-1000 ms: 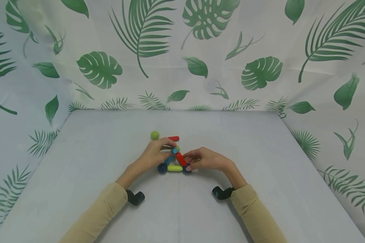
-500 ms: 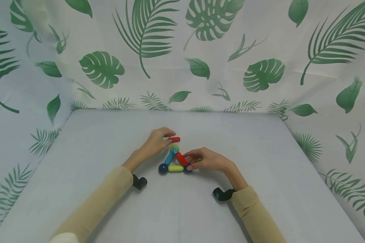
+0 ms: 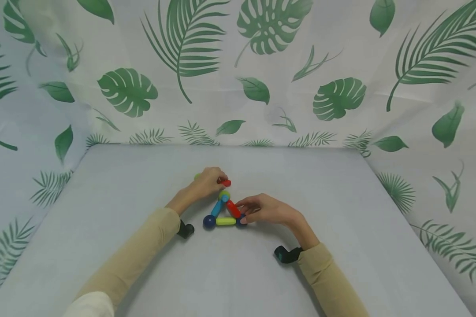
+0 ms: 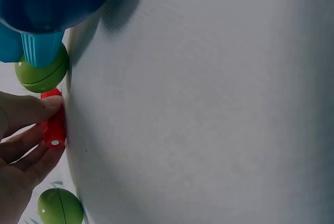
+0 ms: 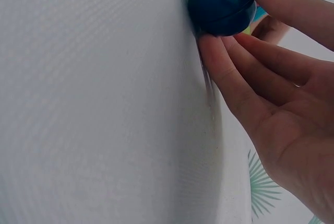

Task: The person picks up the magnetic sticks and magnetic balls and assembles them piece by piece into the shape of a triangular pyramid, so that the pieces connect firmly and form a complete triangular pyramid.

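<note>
My left hand (image 3: 207, 182) pinches a loose red magnetic rod (image 4: 54, 125) between thumb and fingers, just behind a triangle of rods and balls. That triangle has a yellow rod (image 3: 225, 221) in front, a light blue rod (image 3: 216, 208) on the left and another red rod (image 3: 233, 208) on the right. A green ball (image 3: 227, 194) forms its far corner, with a second light blue piece in front. Dark blue balls make the near corners: the left ball (image 3: 209, 222) is untouched, while my right hand (image 3: 267, 209) grips the right ball (image 5: 222, 4) between thumb and fingertips.
A loose green ball (image 4: 60, 207) lies beyond the left hand, mostly hidden by it in the head view. Dark wrist cameras (image 3: 287, 254) jut from both sleeves over the white table (image 3: 230, 273). A leaf-printed cloth (image 3: 222, 105) stands behind and at the sides.
My left hand has left the triangle's far corner, moved back to the loose red rod and taken hold of it. The right hand stays at the right dark blue ball.
</note>
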Motion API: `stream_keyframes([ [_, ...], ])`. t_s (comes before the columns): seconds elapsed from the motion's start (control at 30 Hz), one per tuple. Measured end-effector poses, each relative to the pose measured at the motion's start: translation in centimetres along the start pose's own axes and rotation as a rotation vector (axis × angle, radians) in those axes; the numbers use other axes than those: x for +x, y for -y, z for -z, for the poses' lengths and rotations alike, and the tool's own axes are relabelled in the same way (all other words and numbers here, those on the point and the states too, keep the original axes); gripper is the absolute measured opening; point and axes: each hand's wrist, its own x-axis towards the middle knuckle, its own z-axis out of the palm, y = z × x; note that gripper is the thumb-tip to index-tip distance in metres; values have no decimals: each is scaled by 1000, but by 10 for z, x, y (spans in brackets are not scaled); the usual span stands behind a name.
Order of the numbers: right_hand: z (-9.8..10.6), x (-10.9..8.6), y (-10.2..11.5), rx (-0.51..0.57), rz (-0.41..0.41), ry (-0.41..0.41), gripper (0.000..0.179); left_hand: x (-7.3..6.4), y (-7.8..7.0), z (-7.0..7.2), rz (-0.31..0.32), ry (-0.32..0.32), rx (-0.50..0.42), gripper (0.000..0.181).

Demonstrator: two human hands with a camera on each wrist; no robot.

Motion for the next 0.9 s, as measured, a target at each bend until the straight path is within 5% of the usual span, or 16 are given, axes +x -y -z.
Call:
stream_keyframes([
  [0.4,0,0,1,-8,-22,-4,50,-21,-4,5,66,-72,-51,28],
  [0.9,0,0,0,-7,-17,-3,51,-72,-13,15,154,-118,-313,30],
])
